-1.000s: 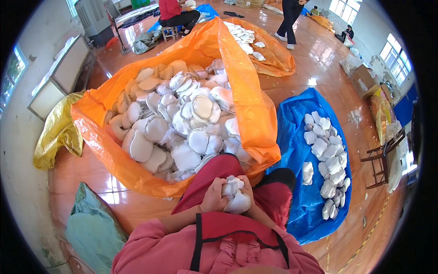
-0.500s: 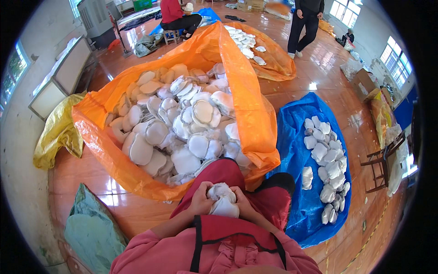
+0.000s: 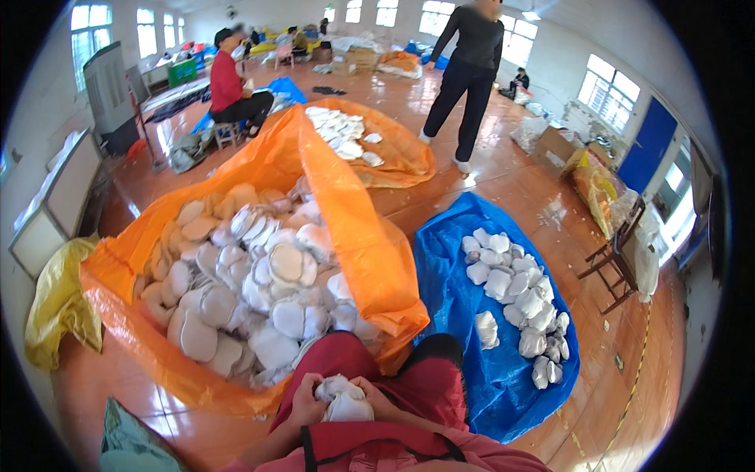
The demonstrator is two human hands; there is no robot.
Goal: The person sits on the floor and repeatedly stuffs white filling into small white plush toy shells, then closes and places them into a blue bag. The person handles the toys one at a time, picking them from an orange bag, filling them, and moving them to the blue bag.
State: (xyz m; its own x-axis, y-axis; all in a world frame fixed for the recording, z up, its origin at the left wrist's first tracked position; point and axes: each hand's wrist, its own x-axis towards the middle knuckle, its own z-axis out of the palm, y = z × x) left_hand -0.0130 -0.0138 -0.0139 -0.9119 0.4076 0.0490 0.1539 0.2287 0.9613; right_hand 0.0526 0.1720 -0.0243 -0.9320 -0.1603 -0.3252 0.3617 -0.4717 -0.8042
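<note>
Over my lap I hold a small bundle of soft white pads, gripped from both sides. My left hand has its fingers curled round its left edge, and my right hand closes on the right edge. The fingertips are partly hidden by the bundle. Just beyond my knees stands a large orange woven sack, its mouth wide open, heaped with loose white rounded pads. To the right, white pad bundles lie on a blue sheet.
A second orange sheet with pads lies beyond the sack. Someone in dark clothes stands there; a person in red sits at far left. A wooden chair stands right, yellow and green sacks left.
My view has tilted up and turned right, so more of the room shows. The standing person has shifted somewhat. Both hands still hold the bundle of pads.
</note>
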